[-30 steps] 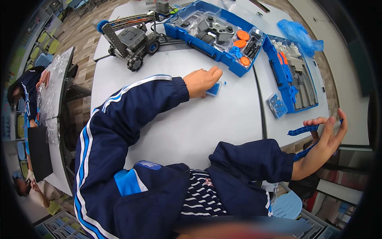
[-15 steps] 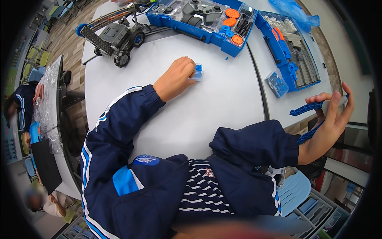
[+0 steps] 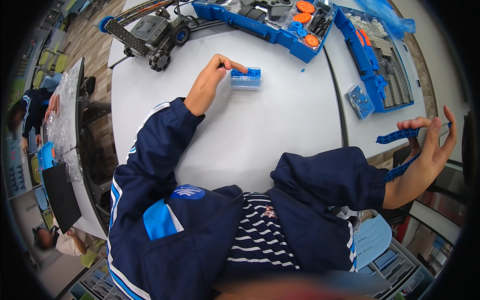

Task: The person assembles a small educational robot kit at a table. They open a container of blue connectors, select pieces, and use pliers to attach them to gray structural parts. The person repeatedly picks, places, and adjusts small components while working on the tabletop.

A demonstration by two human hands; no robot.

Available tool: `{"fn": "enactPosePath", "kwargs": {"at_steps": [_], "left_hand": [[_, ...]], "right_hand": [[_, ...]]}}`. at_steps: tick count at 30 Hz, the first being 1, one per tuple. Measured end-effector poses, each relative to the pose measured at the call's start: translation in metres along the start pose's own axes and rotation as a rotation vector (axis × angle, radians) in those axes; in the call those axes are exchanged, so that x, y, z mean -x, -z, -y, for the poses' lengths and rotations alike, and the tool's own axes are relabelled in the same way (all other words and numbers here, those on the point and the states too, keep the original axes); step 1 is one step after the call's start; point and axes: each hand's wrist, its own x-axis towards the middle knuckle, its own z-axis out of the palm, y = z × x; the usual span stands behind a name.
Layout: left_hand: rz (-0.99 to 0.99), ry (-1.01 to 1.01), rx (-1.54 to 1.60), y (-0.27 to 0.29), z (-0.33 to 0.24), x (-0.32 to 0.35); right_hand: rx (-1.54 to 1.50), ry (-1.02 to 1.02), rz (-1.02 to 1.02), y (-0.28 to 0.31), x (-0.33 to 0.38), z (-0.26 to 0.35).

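Note:
A small clear plastic box (image 3: pixel 246 82) of blue connector pins stands on the white table. My left hand (image 3: pixel 206 84) is at its left side, index finger reaching over the pins with its tip at or just above them. The thumb is apart, the other fingers are partly hidden, and no held item shows. Off to the right, beyond the table edge, my right hand (image 3: pixel 425 156) is raised and closed around a blue ribbed plastic piece (image 3: pixel 398 135) with two curved arms and a grey part. Some of that piece is hidden behind the fingers.
A wheeled robot model (image 3: pixel 152 37) sits at the back left. Blue cases of parts, one (image 3: pixel 272 35) at the back and another (image 3: pixel 372 62) at right, lie beyond. Near the right case is a second clear box (image 3: pixel 360 102). One loose blue pin (image 3: pixel 302 70) lies on the table.
My left hand has shifted left off the small box, uncovering more of it, and its index finger has stretched out over the pins. My right hand keeps its hold. The whole view has shifted slightly.

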Motion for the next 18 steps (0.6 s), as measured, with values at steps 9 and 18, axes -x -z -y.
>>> {"fn": "enactPosePath", "kwargs": {"at_steps": [9, 18], "left_hand": [[-0.185, 0.021, 0.067, 0.007, 0.026, -0.002], [-0.067, 0.147, 0.218, -0.001, 0.037, 0.013]], "right_hand": [[-0.157, 0.023, 0.441, -0.057, -0.022, -0.009], [0.285, 0.184, 1.400, -0.197, 0.002, -0.084]]}}
